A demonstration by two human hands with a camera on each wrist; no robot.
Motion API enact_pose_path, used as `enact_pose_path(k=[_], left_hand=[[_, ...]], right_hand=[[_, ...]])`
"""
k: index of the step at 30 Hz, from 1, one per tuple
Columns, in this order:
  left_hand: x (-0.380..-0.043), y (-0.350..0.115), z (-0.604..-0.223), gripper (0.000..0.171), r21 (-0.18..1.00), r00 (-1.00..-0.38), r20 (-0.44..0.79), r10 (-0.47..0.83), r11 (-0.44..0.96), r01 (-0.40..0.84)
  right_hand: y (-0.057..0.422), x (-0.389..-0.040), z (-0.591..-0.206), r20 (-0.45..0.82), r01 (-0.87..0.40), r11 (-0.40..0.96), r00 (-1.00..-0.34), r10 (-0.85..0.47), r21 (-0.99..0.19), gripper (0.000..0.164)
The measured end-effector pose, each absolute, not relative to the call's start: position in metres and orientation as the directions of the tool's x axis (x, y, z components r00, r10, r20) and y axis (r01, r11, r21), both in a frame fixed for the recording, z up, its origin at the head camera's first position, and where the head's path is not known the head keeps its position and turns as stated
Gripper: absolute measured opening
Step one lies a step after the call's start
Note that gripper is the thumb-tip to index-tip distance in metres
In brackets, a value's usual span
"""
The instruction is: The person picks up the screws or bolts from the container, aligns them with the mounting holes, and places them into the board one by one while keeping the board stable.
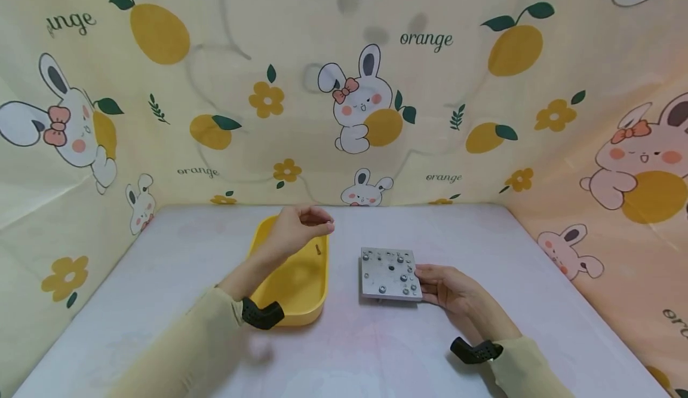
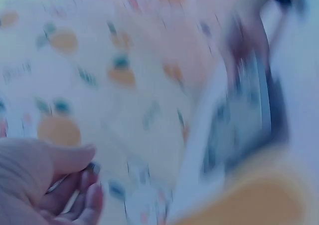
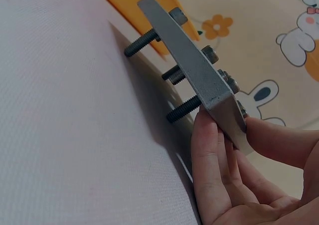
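Note:
My right hand [image 1: 451, 287] grips the right edge of a square metal plate [image 1: 380, 275], thumb on top and fingers beneath. Several socket-head screws sit in the plate's holes; in the right wrist view, threaded shanks [image 3: 184, 109] stick out below it, over the tabletop. My left hand [image 1: 298, 227] is raised above the far part of a yellow tray [image 1: 290, 317]. Between its thumb and fingertips it pinches a small dark metal piece [image 2: 94, 168], mostly hidden by the fingers. One small screw [image 1: 318, 249] lies in the tray near its right wall.
The white tabletop [image 1: 344, 350] carries the tray left of the plate. A printed cloth [image 1: 301, 141] with rabbits and oranges stands behind the table and along both sides. Each wrist wears a black band [image 1: 262, 314].

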State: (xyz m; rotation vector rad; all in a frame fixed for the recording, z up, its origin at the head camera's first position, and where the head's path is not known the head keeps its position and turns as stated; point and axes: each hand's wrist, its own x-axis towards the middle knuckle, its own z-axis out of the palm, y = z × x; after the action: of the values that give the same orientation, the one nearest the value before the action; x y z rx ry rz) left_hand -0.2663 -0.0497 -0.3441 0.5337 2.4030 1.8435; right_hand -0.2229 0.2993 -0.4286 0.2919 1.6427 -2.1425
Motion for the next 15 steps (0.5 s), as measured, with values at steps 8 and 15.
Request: enact_pose_path(k=[8,15], left_hand=[[-0.229,0.027,-0.354,0.02,0.952,-0.931,0.277,0.239,0.06,0.299],[-0.232,0.075,-0.403,0.017,0.946,-0.949,0.283,0.138,0.119,0.3]], right_hand=[[0.301,-0.224,-0.427,-0.419,0.459,-0.217,-0.884,-0.208,-0.861,0.028],[0.298,-0.224,-0.428,-0.439,0.469,-0.22,-0.882,-0.172,-0.855,0.04]])
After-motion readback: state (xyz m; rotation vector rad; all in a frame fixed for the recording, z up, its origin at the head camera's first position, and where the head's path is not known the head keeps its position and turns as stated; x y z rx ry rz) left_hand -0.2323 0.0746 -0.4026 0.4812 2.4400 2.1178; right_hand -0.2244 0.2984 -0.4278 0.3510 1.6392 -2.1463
